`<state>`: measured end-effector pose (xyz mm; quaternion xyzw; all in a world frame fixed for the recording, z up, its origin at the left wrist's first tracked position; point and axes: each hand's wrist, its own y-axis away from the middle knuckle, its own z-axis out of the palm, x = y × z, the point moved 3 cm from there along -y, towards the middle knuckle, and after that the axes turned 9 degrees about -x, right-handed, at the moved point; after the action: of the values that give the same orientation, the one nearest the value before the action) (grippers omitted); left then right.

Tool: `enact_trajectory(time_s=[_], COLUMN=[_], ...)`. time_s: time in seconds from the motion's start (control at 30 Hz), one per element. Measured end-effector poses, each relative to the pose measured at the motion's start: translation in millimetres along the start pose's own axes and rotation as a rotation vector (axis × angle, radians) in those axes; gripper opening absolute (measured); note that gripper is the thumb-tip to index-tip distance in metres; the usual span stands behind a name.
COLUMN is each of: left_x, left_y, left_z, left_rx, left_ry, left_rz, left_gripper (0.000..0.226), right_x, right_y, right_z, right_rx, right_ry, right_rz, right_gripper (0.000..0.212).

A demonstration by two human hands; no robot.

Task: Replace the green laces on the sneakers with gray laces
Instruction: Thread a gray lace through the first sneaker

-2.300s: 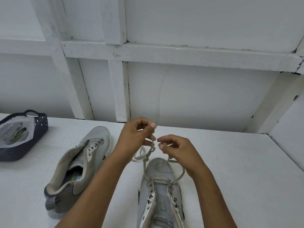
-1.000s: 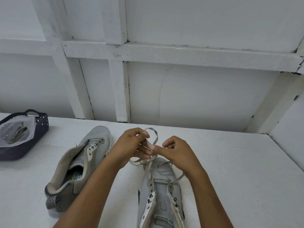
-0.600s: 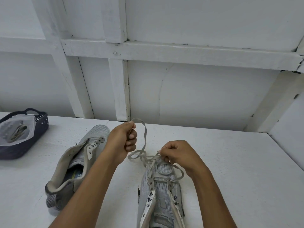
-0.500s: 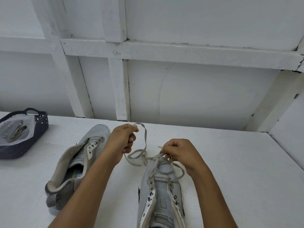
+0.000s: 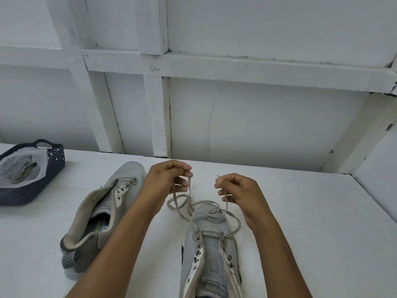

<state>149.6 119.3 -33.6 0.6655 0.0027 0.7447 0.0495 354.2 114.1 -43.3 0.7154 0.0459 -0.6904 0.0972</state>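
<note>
Since only the toe-end pair of eyelets on the near sneaker (image 5: 211, 250) carries the gray lace (image 5: 204, 206), I'd put the job at well under halfway. That sneaker sits toe-away at the near edge of the desk (image 5: 311, 222), btw the two forearms. The lace crosses at the toe end, w/ both free lengths looping loosely over the toe and onto the desk just beyond.

The left hand (image 5: 165, 179) has a pinch grip, thumb & fingertips closed on one free length, held up far-left of the toe. The right hand (image 5: 238, 192) has the same grip, pinching the other end, w/ the tip poking up past the fingers, far-right of the toe. The hands are apart and the lace is slack btw them. Prob. evening up the ends, tho that's a guess. The upper eyelets on this shoe are all empty.

To the left the second sneaker (image 5: 111, 209) lies tipped on its side w/ no lace in it at all. At far left a dark basket (image 5: 57, 162) holds a clear bag (image 5: 10, 177) w/ what look like greenish laces (image 5: 25, 171) inside, so the old laces seem to be out of both shoes.

Left to do, approx: cross & thread the remaining eyelets here, then lace the 2nd shoe start to finish. No spare gray lace is in view.
</note>
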Motion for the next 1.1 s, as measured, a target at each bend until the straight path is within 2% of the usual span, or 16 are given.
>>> enact_trajectory(time_s=[0.13, 0.23, 0.3, 0.47, 0.57, 0.6, 0.7, 0.8, 0.9, 1.03, 1.1], left_x=[8, 12, 15, 17, 17, 17, 17, 15, 16, 18, 19], left_y=[-2, -4, -3, 1, 4, 4, 3, 2, 2, 4, 6], left_z=[7, 11, 15, 24, 31, 32, 27, 16, 16, 27, 33], left_rx=[-0.098, -0.100, -0.089, -0.105, -0.120, -0.115, -0.044, 0.016, -0.003, -0.067, -0.096], left_ry=[0.404, 0.533, 0.553, 0.604, 0.619, 0.611, 0.508, 0.406, 0.391, 0.456, 0.502], left_rz=[0.045, 0.096, 0.118, 0.113, 0.115, 0.118, 0.114, 0.103, 0.096, 0.105, 0.112], left_gripper=[0.036, 0.046, 0.049, 0.052, 0.052, 0.051, 0.044, 0.040, 0.044, 0.046, 0.047], right_x=[-5, -7, -7, -2, 1, 0, -3, -6, -1, 5, 5], right_y=[4, 8, 8, 3, 2, 2, 3, 3, 1, 0, -1], right_z=[6, 14, 18, 25, 29, 30, 25, 15, 17, 33, 37], right_rx=[-0.116, -0.238, -0.279, -0.201, -0.213, -0.212, -0.167, -0.146, -0.170, -0.195, -0.189], right_ry=[0.106, 0.137, 0.199, 0.370, 0.402, 0.404, 0.331, 0.247, 0.278, 0.372, 0.397], right_rz=[-0.052, -0.087, -0.110, -0.119, -0.126, -0.132, -0.151, -0.146, -0.121, -0.121, -0.130], right_gripper=[0.007, 0.009, 0.012, 0.016, 0.008, 0.004, 0.017, 0.017, 0.009, 0.018, 0.015])
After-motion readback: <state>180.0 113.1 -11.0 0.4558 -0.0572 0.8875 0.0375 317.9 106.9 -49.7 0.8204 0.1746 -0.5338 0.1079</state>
